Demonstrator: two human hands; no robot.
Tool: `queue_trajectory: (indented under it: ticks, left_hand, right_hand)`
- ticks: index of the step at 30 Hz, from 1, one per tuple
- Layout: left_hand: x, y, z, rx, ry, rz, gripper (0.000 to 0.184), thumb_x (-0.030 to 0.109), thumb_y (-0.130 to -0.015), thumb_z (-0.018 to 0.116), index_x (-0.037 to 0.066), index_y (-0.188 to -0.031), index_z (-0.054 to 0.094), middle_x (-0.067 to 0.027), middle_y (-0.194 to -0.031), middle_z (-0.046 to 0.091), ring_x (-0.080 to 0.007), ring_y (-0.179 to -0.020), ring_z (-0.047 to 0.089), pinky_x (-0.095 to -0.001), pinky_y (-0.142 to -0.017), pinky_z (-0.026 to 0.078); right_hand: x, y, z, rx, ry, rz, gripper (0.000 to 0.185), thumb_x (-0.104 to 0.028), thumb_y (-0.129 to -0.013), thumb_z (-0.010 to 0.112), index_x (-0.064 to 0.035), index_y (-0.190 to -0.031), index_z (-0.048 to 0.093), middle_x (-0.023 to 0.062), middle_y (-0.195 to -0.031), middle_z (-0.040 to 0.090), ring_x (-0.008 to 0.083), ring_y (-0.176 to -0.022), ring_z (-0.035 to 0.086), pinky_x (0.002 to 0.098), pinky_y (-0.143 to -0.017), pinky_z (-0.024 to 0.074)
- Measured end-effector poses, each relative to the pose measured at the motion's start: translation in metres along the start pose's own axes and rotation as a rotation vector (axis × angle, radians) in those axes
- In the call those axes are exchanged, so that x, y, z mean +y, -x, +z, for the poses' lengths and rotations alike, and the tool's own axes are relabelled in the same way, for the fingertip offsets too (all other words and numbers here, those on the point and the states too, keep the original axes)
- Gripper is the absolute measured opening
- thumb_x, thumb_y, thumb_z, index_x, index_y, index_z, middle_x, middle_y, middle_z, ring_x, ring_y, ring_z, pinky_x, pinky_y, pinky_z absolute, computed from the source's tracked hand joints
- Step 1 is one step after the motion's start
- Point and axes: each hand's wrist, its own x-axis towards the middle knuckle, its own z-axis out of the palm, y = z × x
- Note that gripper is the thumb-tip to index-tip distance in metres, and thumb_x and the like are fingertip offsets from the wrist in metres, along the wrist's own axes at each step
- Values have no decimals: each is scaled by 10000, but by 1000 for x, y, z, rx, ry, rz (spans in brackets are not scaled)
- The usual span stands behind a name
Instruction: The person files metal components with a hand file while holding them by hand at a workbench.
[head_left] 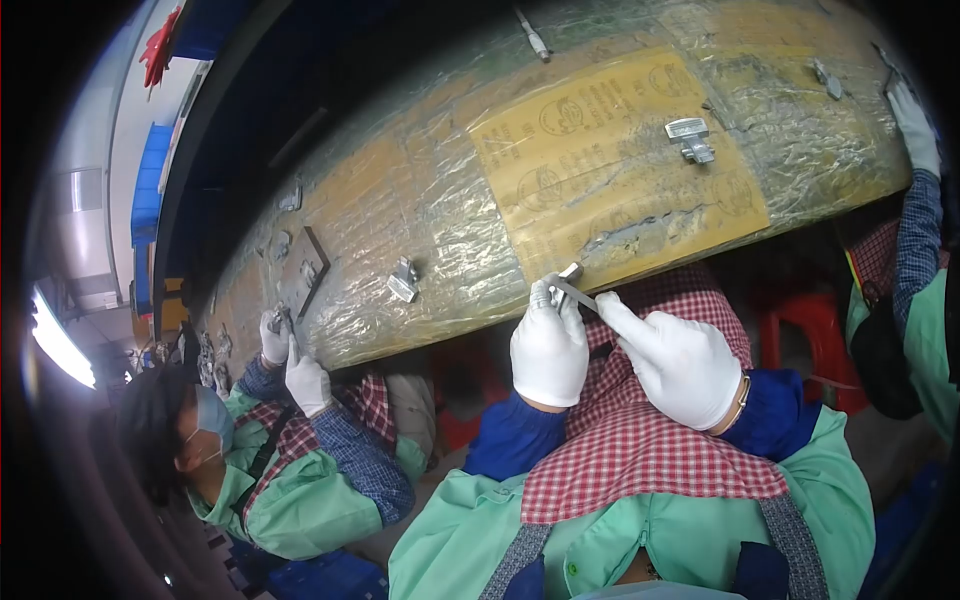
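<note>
My left hand [550, 350], in a white glove, is closed around a small silvery metal part [570, 271] at the table's near edge. In my white-gloved right hand [680, 362] is a narrow flat grey file [575, 292], with the index finger stretched along it. The file's far end lies against or very close to the metal part; fingers hide the exact contact. Beyond both hands, a clamp-shaped metal part [691, 140] rests on the yellowish printed sheet [540, 145]. Another metal part [404, 280] lies to the left on the plastic covering.
A pen-like tool [532, 36] lies at the far side. One more metal part [826, 78] sits at right. At left, a masked co-worker's gloved hands [305, 380] work near a dark angled bar [312, 270]. Another person's gloved hand [914, 130] is at right, above a red stool [815, 335].
</note>
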Motion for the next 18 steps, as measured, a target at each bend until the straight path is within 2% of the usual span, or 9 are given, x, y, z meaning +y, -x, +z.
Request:
queue_trajectory:
  ticks: [3, 4, 6, 7, 9, 11, 14, 18]
  left_hand:
    - [-7, 0, 7, 23, -65, 41, 291, 98, -1031, 569, -30, -1291, 594, -236, -1085, 741, -432, -931, 727, -494, -749, 599]
    - [-6, 0, 5, -35, -99, -30, 280, 117, -1041, 562, -53, -1263, 584, -244, -1042, 744, -437, -891, 729, -500, -717, 599]
    - [-10, -2, 7, 55, -33, 68, 364, 139, -1047, 575, -63, -1350, 556, -247, -964, 747, -424, -869, 750, -460, -701, 596]
    - [-8, -3, 6, 26, -26, 10, 347, 123, -1038, 584, -55, -1336, 572, -246, -960, 746, -428, -868, 748, -460, -702, 597]
    - [-9, -3, 4, 5, -107, 34, 326, 104, -1030, 589, -55, -1315, 589, -247, -953, 746, -432, -868, 748, -453, -702, 597]
    - [-10, -4, 2, 10, -106, 34, 325, 73, -1016, 598, -59, -1313, 595, -251, -990, 748, -418, -907, 754, -443, -740, 604]
    - [-14, -2, 6, 39, -62, 97, 349, 17, -998, 583, -91, -1330, 568, -248, -1096, 747, -380, -1010, 758, -414, -833, 616]
    - [-9, -1, 8, 36, -104, 61, 367, 13, -996, 577, -99, -1345, 553, -244, -1104, 749, -380, -1017, 757, -408, -836, 619]
  right_hand:
    - [-1, -15, 8, 51, -41, -29, 484, -99, -960, 669, -103, -1441, 610, 119, -722, 586, 294, -611, 647, 412, -550, 542]
    - [0, -24, 14, 38, -30, -32, 499, -132, -965, 622, -126, -1461, 567, 106, -752, 624, 311, -616, 680, 432, -547, 566]
    - [-7, -36, 25, 61, 61, -21, 491, -135, -966, 609, -125, -1456, 570, 97, -743, 625, 311, -602, 679, 426, -538, 568]
    - [-9, -36, 25, 63, 98, -20, 507, -138, -956, 609, -127, -1461, 565, 92, -737, 623, 297, -598, 682, 413, -537, 572]
    - [-10, -27, 16, 25, 103, -3, 529, -120, -942, 627, -123, -1468, 568, 94, -728, 605, 297, -597, 668, 409, -540, 562]
    - [-10, -12, 0, 6, 93, 5, 570, -76, -909, 652, -122, -1473, 581, 94, -703, 564, 290, -573, 634, 404, -536, 546]
    - [-5, 5, -10, -35, 118, 12, 588, -68, -876, 663, -116, -1457, 579, 83, -709, 578, 259, -564, 653, 391, -506, 553]
    - [-4, 7, -8, -21, 115, 2, 584, -67, -873, 664, -109, -1450, 591, 86, -712, 577, 258, -561, 647, 384, -507, 548]
